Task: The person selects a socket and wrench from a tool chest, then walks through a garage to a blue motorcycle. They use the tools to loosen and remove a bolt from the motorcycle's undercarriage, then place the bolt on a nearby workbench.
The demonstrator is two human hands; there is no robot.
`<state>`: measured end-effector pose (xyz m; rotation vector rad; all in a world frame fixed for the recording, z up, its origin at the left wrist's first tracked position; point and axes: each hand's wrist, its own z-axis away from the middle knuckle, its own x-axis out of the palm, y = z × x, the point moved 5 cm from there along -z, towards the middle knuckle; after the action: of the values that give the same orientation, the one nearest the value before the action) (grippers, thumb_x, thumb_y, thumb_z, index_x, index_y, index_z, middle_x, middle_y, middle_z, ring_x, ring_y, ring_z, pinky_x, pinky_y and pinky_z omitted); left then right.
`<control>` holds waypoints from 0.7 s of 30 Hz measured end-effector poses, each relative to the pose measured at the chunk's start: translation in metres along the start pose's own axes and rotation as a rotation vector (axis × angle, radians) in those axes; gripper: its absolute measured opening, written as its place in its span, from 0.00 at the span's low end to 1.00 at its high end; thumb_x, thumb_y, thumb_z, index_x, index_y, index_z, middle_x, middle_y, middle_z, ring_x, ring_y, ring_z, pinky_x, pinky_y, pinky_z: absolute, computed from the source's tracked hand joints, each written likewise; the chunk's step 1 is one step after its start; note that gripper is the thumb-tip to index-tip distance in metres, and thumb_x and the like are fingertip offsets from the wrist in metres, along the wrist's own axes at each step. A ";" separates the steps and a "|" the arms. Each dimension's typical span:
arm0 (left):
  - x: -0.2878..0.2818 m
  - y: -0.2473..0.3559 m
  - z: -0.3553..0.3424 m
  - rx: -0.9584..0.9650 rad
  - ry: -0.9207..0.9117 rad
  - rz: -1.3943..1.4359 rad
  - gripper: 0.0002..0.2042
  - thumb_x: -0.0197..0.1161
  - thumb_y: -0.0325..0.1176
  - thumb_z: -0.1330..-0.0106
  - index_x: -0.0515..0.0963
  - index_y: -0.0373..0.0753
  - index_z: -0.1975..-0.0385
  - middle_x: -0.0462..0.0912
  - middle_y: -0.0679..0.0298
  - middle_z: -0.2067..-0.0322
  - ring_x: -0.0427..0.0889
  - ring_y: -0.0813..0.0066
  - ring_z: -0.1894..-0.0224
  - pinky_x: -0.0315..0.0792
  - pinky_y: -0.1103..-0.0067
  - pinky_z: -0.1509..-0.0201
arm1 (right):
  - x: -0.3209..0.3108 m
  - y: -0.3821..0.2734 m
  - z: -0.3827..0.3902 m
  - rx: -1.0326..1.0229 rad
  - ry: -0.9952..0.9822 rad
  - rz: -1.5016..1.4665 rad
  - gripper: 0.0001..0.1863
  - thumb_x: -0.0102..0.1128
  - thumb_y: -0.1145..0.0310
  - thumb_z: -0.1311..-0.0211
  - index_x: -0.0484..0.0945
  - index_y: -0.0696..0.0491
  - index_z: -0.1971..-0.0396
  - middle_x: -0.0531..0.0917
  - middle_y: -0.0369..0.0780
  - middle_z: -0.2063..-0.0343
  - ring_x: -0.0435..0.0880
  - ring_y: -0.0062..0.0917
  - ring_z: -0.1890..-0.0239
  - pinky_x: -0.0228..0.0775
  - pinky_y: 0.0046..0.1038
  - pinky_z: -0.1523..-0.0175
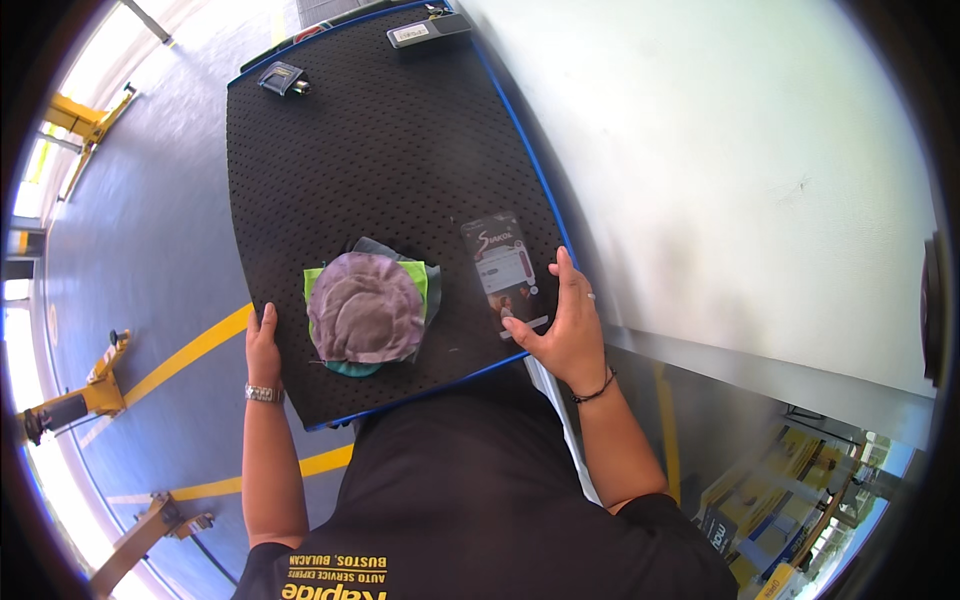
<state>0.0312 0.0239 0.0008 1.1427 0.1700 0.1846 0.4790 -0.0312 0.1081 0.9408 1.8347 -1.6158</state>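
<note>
A black dimpled board (390, 150) with blue edging lies before me. My left hand (262, 345) grips its left edge. My right hand (568, 330) grips the right edge near the lower corner, its thumb over a flat, printed dark rectangle (492, 260). Between my hands sits a round, rumpled mauve cloth (365, 308) on green (415, 275), grey and teal cloths. At the far end rest a small dark pouch (280, 78) with metal items and a black oblong object (430, 32) with a white label.
A large white panel (740, 170) runs along my right. The grey floor (170, 250) on my left has yellow lines and several yellow metal lift arms (105, 385) near bright openings. At lower right is a jumble of yellow and dark objects (780, 500), too distorted to name.
</note>
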 end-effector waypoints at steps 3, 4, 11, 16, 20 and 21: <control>-0.007 -0.005 -0.003 0.028 0.023 -0.028 0.25 0.56 0.42 0.30 0.68 0.28 0.43 0.75 0.57 0.47 0.74 0.72 0.47 0.68 0.78 0.44 | 0.001 0.001 0.011 -0.065 0.003 0.044 0.53 0.70 0.47 0.54 0.54 0.63 0.35 0.69 0.55 0.45 0.68 0.48 0.41 0.59 0.44 0.36; -0.008 -0.007 -0.005 0.026 0.020 -0.033 0.25 0.56 0.42 0.30 0.67 0.28 0.43 0.75 0.57 0.47 0.74 0.71 0.47 0.68 0.78 0.43 | 0.003 0.003 0.015 -0.087 0.011 0.075 0.53 0.70 0.47 0.54 0.55 0.63 0.35 0.69 0.55 0.45 0.68 0.49 0.41 0.59 0.44 0.36; -0.007 -0.002 -0.005 0.036 0.006 -0.076 0.25 0.56 0.42 0.30 0.67 0.28 0.43 0.75 0.57 0.47 0.73 0.71 0.47 0.68 0.78 0.43 | 0.007 -0.006 0.017 -0.129 0.044 0.133 0.53 0.70 0.46 0.55 0.55 0.63 0.35 0.68 0.53 0.44 0.64 0.49 0.39 0.53 0.47 0.33; -0.003 0.000 -0.003 0.023 0.003 -0.040 0.25 0.56 0.42 0.30 0.67 0.28 0.42 0.75 0.57 0.48 0.74 0.72 0.48 0.69 0.78 0.44 | 0.022 -0.020 -0.007 0.015 0.055 0.163 0.54 0.70 0.48 0.55 0.53 0.61 0.34 0.67 0.52 0.43 0.63 0.49 0.37 0.51 0.50 0.33; -0.010 -0.005 -0.006 0.042 0.050 -0.058 0.23 0.55 0.41 0.29 0.67 0.31 0.42 0.77 0.58 0.49 0.77 0.73 0.50 0.71 0.78 0.46 | 0.035 -0.029 -0.033 0.059 0.041 0.237 0.56 0.74 0.55 0.58 0.51 0.59 0.32 0.69 0.53 0.45 0.65 0.51 0.40 0.54 0.47 0.34; -0.009 -0.004 -0.006 0.057 0.065 -0.077 0.22 0.55 0.41 0.29 0.67 0.32 0.43 0.77 0.58 0.50 0.78 0.73 0.51 0.72 0.79 0.47 | 0.037 -0.029 -0.038 0.049 0.042 0.243 0.55 0.74 0.55 0.58 0.51 0.59 0.32 0.68 0.52 0.45 0.65 0.50 0.40 0.54 0.48 0.34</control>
<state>0.0214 0.0261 -0.0049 1.1852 0.2782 0.1490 0.4359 0.0105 0.1036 1.1778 1.6419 -1.5069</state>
